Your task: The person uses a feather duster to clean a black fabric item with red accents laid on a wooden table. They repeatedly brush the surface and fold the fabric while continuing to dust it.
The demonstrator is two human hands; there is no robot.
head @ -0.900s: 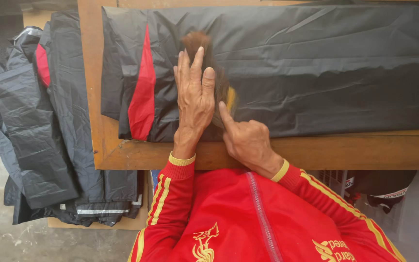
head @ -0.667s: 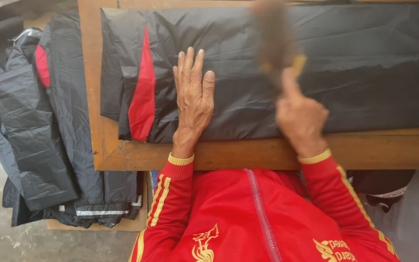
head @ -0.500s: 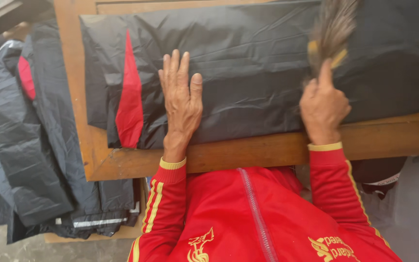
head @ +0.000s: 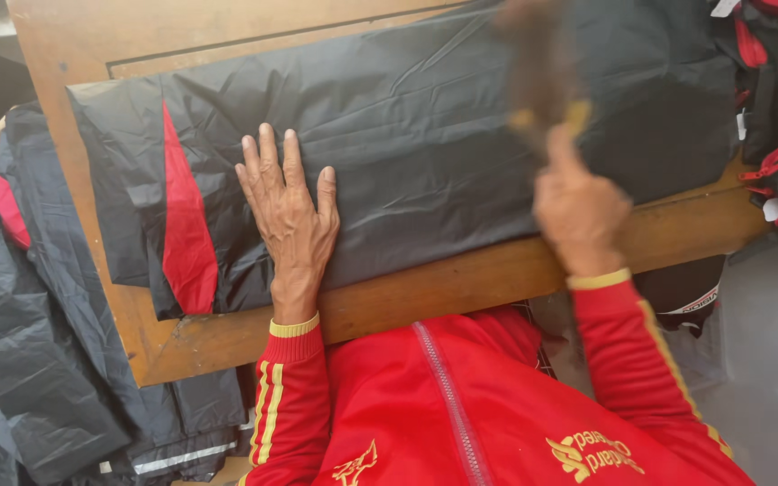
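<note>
the right hand [head: 581,209], fist closed on a blurred bristle brush [head: 542,72], has swept rightward from beside the left hand [head: 288,211], whose open fingers stay flat pinning the folded black-and-red waterproof garment [head: 425,135] on the wooden board [head: 461,283].

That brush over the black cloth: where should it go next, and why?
Probably down onto the folded black garment for a sweep along its creased surface. The right hand holds the brush raised and blurred above the right end, while the left hand lies flat, pinning the cloth to the wooden board.

Garment [head: 425,135] on table [head: 461,283] (heap [head: 38,342] leftward)
</note>
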